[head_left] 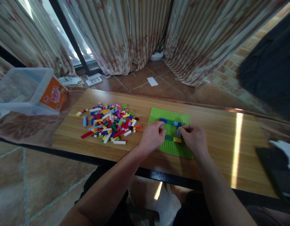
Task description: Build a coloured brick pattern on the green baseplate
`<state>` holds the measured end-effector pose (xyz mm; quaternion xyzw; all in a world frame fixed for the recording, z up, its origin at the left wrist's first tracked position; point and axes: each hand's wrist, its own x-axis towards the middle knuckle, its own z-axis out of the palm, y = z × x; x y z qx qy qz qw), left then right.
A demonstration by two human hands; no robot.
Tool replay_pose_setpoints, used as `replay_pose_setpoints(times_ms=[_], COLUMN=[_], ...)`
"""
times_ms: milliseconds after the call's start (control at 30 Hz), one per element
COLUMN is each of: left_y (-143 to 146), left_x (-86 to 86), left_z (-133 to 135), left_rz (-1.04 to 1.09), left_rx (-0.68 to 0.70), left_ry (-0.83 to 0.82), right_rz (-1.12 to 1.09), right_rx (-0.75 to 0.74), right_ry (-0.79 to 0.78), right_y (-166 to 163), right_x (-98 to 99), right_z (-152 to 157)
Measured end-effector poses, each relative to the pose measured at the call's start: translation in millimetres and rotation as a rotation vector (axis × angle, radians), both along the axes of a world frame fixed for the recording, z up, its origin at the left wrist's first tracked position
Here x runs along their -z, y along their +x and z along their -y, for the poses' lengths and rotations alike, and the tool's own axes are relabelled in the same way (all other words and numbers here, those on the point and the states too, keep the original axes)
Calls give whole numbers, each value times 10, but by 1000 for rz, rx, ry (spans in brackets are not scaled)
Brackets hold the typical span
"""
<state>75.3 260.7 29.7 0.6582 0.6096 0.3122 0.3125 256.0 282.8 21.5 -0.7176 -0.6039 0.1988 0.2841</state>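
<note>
A green studded baseplate lies on the wooden table. On it, coloured bricks form a rectangular outline: a blue brick and green brick along the far side, a grey brick on the right, a yellow brick at the near right corner. My left hand is closed over the outline's left side, fingers curled, hiding the bricks there. My right hand is pinched at the right side, fingertips against the bricks beside the grey one. Whatever lies between the fingers of either hand is hidden.
A large pile of mixed loose bricks spreads over the table to the left. Beyond it stands a clear plastic bin with an orange label. A black flat object lies at the right end. Curtains hang behind.
</note>
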Motion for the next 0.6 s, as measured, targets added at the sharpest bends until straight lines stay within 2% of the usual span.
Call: replay_pose_setpoints(times_ms=[233, 467, 600], left_y=[-1, 0, -4], left_x=[9, -7, -9], left_z=[1, 9, 5], left_rz=[14, 23, 11], left_rx=[-4, -6, 4], left_ry=[5, 9, 21], right_rz=[-34, -176, -276], right_rx=[-51, -1, -65], right_ry=[35, -7, -72], right_y=[37, 182, 219], right_x=[28, 4, 8], right_z=[40, 38, 40])
